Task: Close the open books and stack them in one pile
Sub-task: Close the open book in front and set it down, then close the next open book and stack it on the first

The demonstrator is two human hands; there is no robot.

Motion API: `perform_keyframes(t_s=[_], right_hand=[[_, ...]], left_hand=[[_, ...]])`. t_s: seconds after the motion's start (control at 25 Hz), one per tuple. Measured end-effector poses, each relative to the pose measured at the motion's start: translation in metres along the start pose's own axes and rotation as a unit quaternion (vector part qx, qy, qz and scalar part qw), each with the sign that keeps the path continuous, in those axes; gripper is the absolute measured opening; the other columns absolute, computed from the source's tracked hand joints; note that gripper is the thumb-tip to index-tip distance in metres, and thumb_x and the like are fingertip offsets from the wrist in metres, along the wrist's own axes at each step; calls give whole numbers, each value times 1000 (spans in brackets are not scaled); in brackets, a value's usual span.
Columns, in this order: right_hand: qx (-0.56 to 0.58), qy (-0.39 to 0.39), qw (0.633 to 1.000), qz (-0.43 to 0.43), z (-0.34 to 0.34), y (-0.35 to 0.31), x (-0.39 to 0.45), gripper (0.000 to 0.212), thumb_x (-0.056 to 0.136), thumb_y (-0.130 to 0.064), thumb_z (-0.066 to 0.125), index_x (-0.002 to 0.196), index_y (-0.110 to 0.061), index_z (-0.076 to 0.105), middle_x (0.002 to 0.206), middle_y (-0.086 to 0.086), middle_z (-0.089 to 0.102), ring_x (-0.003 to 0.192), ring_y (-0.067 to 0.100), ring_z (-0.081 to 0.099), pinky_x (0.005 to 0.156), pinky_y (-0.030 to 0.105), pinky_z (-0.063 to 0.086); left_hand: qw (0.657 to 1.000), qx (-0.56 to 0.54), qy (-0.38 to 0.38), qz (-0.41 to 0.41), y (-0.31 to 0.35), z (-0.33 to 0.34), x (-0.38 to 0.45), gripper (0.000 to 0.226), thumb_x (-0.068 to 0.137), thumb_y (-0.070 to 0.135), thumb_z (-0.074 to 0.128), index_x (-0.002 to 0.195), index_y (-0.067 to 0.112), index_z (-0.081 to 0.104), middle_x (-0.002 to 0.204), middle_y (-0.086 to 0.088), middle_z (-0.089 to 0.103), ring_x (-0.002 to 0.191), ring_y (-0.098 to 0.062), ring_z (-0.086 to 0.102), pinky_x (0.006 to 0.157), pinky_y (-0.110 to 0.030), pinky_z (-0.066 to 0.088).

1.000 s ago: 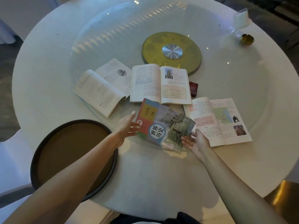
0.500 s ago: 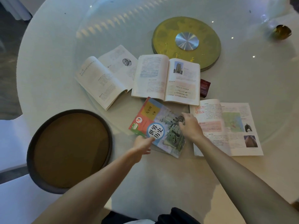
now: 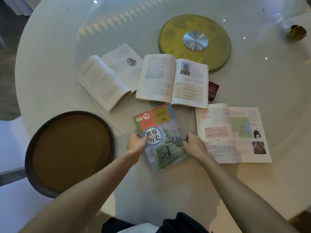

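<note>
A closed history textbook [image 3: 160, 137] with a colourful warship cover lies flat on the round white table [image 3: 168, 190], near the person's edge. The left hand [image 3: 137, 142] grips its left edge, fingers curled onto the cover, while the right hand [image 3: 195, 143] presses down on its right edge, thumb on the cover. Three more books lie open, face up, further out: a text-only book with a small portrait [image 3: 109, 78] to the left, a thick book with a tower photo [image 3: 173, 79] in the middle, its left page overlapping the portrait book's right page, and a thin book with a map and red notes [image 3: 232, 132] just beside the right hand. A small dark red box [image 3: 213, 90] sits between the thick book and the map book. A round brown tray [image 3: 70, 152] rests at the table's left edge, and a gold disc with a silver hub [image 3: 195, 42] lies beyond the books.
</note>
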State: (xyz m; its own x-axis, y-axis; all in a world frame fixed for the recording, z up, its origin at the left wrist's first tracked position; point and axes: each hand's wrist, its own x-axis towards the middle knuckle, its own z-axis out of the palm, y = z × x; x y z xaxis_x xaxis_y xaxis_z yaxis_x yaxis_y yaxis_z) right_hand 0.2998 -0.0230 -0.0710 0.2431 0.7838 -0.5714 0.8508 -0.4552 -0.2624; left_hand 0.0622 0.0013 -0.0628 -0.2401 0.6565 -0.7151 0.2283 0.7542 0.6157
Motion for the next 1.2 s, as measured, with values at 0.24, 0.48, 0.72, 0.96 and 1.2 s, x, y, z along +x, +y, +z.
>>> perform_keyframes(t_s=[0.24,0.48,0.72,0.96,1.2], right_hand=[[129,-21,988,81,43,-6,-41,20,95,-24,68,83,-16,55,80,2,62,75,20,60,66,36,47],[254,-28,960,112,48,-13,-61,16,91,-11,69,79,-12,57,89,14,66,84,31,67,86,54,62],[282,71,955,59,17,12,-80,14,95,-28,67,99,-14,69,97,0,68,93,23,65,78,32,48],[276,176,941,88,-42,97,-85,32,96,-25,67,123,-9,72,118,9,73,106,24,67,92,35,52],[278,201,930,134,-90,197,-62,31,97,-26,67,120,-6,70,132,10,67,106,23,62,84,28,41]], left_hand=[[979,159,-15,125,-7,-19,5,37,80,5,73,111,19,58,110,-4,60,101,-23,63,80,-34,54],[943,271,-25,190,-14,-24,2,68,77,-3,67,139,12,45,130,-16,47,125,-31,44,103,-39,42],[905,330,-28,269,10,11,-21,57,81,23,72,134,14,51,122,-16,51,113,-30,49,98,-38,44],[926,243,-206,204,39,96,-59,58,86,31,75,135,7,56,125,-15,62,106,-26,63,88,-36,55],[957,214,-177,90,48,177,-73,65,87,33,73,139,4,47,132,-14,56,110,-29,61,92,-42,55]])
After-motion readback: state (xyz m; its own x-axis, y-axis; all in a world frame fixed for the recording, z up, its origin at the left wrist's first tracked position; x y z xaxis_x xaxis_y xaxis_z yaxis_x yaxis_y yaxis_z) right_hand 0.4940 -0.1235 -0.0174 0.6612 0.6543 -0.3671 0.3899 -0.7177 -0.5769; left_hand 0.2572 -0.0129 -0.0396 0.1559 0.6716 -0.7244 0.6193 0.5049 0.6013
